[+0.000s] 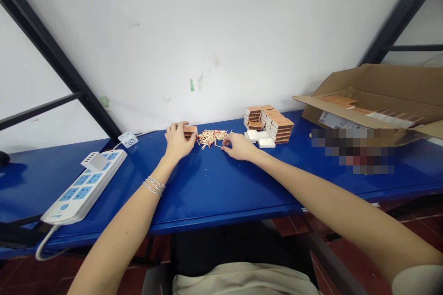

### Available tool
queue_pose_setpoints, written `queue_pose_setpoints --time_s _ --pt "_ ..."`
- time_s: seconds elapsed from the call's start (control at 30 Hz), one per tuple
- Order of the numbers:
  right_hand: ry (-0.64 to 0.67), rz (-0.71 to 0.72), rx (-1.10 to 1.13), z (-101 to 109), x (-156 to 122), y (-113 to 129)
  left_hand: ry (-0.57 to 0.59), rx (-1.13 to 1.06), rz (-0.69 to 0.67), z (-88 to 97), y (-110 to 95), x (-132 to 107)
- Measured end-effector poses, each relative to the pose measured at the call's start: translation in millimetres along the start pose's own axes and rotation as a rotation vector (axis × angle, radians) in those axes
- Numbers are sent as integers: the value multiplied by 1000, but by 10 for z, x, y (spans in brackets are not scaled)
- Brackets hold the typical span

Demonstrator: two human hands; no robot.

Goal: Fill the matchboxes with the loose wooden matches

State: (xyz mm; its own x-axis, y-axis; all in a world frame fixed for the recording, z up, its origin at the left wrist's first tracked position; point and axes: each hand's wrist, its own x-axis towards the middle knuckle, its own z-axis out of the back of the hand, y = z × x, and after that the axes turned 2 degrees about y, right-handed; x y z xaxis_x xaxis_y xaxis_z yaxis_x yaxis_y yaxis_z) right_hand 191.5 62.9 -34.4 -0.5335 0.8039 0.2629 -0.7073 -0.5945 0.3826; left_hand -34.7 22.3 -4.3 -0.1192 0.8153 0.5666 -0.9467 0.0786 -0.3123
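Observation:
A loose heap of matches (212,137) with pale sticks and red heads lies on the blue table near the wall. To its left, my left hand (178,140) curls around orange-topped matchboxes (190,129), partly hidden behind the fingers. My right hand (238,146) is at the heap's right edge, thumb and forefinger pinched on a match whose end points left. Just right of that hand sit several white matchbox trays (266,143). Behind them rise stacks of orange and white matchboxes (282,123).
A white power strip (83,186) with blue sockets lies at the left, a small white device (128,139) behind it. An open cardboard box (391,78) holding more matchboxes stands at the right, partly behind a blurred patch. The blue table's (221,189) front edge runs before my body.

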Motion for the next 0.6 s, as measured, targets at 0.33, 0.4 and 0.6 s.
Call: queue_pose_setpoints --time_s 0.33,0.4,0.6 --pt "-40 30 105 90 -18 13 467 -29 -125 -36 -157 -100" --pt "-8 110 189 82 -48 64 499 10 -109 -69 -163 -120" --pt "188 249 229 3 -79 140 453 100 -27 -178 -196 -146"
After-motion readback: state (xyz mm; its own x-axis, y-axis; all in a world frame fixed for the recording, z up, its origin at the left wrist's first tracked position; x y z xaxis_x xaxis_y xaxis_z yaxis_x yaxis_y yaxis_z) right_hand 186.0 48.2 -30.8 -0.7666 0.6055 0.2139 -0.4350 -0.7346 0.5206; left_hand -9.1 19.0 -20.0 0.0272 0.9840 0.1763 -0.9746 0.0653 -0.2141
